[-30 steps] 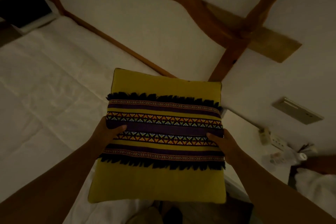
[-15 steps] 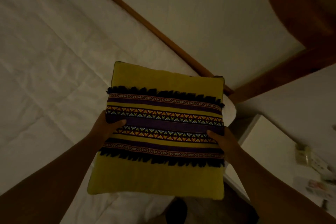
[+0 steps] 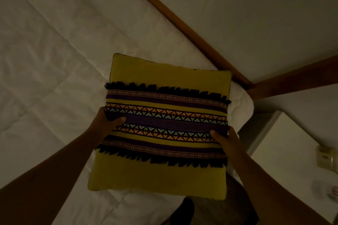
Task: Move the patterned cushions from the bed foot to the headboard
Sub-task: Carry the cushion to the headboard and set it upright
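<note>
Holding a square mustard-yellow fabric cushion (image 3: 164,76) with purple patterned bands and 2 black fringes, face up, above the white quilted bedcover (image 3: 54,60), over its corner near the brown wooden rail (image 3: 182,20). Gripping the cushion's left edge with the left hand (image 3: 106,122), thumb curled onto the front, fingers hidden behind. Gripping the right edge with the right hand (image 3: 226,139) likewise. Just beside a white bedside surface (image 3: 285,142).

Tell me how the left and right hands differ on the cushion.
The left hand grips the cushion by its left edge, the right hand by its right edge. The left hand sits slightly higher in the picture than the right hand. Both lay a thumb on the patterned front.
</note>
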